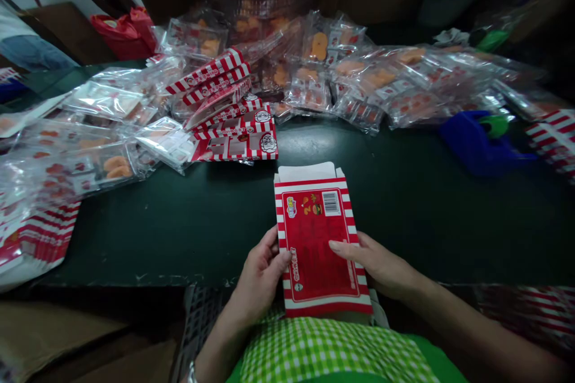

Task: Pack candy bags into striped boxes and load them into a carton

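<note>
While you hold the red carton [321, 245] upright over your lap, its printed back faces you, with a barcode [331, 202] near the top and white-and-red stripes down its glossy card edges. A white flap [305, 172] stands open at its far end. Your left hand [263, 272] grips the near left edge, fingers [269, 240] together and curled around the card, thumb pressed to the side. Your right hand [375, 263] comes in from the other side, its fingers [341, 246] together and lying flat across the red panel.

The carton sits just above the near edge of the dark green table [179, 251], whose smooth top has a dull shine and some chipped white marks along its rim. Beyond it lies a fanned row of flat striped cartons [233, 125], and heaps of clear, crinkled plastic packs [314, 78] with orange food inside spread across the far side. More flat cartons [31, 239] sit at the left, and another stack [554, 143] sits at the right beside a blue dispenser [476, 137] with a green ring.

You wear a green checked apron [332, 350]. Brown cardboard [58, 341] lies low on the left, and a red bag [121, 33] sits past the table.
</note>
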A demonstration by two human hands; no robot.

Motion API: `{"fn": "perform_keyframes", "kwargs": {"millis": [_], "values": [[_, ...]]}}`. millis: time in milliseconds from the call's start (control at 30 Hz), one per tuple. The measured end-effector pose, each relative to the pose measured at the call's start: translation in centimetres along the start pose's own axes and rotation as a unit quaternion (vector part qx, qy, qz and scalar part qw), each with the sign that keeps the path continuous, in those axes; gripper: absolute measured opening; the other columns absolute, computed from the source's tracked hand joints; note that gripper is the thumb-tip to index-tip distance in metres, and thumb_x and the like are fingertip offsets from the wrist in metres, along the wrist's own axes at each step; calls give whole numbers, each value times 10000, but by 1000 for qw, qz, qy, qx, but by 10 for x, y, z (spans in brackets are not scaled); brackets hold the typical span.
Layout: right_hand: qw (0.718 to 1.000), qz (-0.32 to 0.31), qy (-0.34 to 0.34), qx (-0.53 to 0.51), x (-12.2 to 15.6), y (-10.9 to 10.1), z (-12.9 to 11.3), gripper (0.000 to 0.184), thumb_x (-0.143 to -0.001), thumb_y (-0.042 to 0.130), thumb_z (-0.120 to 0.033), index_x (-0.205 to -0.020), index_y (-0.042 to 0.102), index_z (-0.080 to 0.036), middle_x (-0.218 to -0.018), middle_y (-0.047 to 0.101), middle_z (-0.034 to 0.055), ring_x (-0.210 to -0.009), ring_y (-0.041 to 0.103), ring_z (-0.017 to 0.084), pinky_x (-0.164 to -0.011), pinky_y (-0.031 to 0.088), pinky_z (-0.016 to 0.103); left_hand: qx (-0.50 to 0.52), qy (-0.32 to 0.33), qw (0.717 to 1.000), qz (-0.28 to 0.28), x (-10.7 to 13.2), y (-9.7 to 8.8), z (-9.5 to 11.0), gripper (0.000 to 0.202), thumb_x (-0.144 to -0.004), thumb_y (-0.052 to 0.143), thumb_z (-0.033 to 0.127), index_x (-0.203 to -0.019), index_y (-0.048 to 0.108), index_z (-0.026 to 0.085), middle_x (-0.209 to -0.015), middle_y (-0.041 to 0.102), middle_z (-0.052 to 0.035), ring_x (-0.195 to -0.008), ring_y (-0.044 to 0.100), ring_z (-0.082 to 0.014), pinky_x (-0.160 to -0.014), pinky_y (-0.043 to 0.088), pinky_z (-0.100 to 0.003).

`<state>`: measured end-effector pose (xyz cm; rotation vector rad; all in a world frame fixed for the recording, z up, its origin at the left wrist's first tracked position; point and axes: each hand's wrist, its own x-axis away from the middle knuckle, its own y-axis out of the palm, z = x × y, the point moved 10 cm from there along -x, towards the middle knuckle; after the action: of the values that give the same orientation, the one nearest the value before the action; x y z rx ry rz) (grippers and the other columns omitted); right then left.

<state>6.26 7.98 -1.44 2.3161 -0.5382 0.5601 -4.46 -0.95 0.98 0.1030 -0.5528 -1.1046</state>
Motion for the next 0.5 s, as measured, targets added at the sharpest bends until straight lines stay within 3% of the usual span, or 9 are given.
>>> {"fn": "perform_keyframes", "kwargs": {"millis": [67, 100, 200, 267, 400, 500], "values": [[1000, -2, 7, -9, -2, 2, 2, 380, -808, 723, -361, -1134, 666, -176, -1075, 736, 106, -927, 716, 271, -874, 565, 446, 22, -25, 999, -38, -3, 2, 2, 493, -848, 647, 319, -1313, 533, 199, -1187, 693, -111, -951, 703, -251, -802, 566, -352], [1000, -1, 14, -12, -4, 3, 4, 372, -802, 730, -361, -1114, 671, -168, -1059, 740, 107, -920, 718, 272, -873, 566, 446, 14, -21, 999, -29, -8, -2, 6, 506, -839, 658, 306, -1316, 531, 193, -1193, 691, -112, -974, 695, -251, -821, 559, -350], [999, 18, 33, 1, -7, 5, 12, 387, -798, 734, -382, -1104, 664, -155, -1012, 750, 107, -870, 728, 271, -850, 577, 442, -39, 30, 996, 71, -27, -28, 19, 640, -798, 697, 259, -1381, 448, 179, -1196, 690, -113, -1041, 667, -246, -864, 539, -336], [999, 29, 36, 19, -6, 5, 12, 480, -787, 735, -426, -1171, 630, -157, -1035, 743, 119, -867, 728, 282, -830, 584, 442, -40, 46, 993, 100, -37, -35, 22, 743, -773, 709, 260, -1426, 368, 163, -1148, 710, -118, -983, 685, -250, -812, 553, -343], [999, -5, 19, 36, 0, 3, -3, 728, -798, 700, -489, -1416, 417, -228, -1226, 664, 143, -1015, 684, 323, -861, 566, 479, 50, 17, 998, 36, -42, -20, 15, 789, -778, 694, 317, -1447, 306, 163, -1059, 738, -110, -820, 721, -239, -722, 563, -346], [997, 22, -42, 64, -1, -15, -29, 797, -826, 686, -432, -1487, 269, -275, -1365, 565, 137, -1139, 621, 315, -933, 533, 472, 76, 27, 997, -4, -36, -8, 18, 677, -792, 692, 320, -1381, 400, 157, -1094, 727, -113, -891, 716, -242, -779, 555, -335]]}}
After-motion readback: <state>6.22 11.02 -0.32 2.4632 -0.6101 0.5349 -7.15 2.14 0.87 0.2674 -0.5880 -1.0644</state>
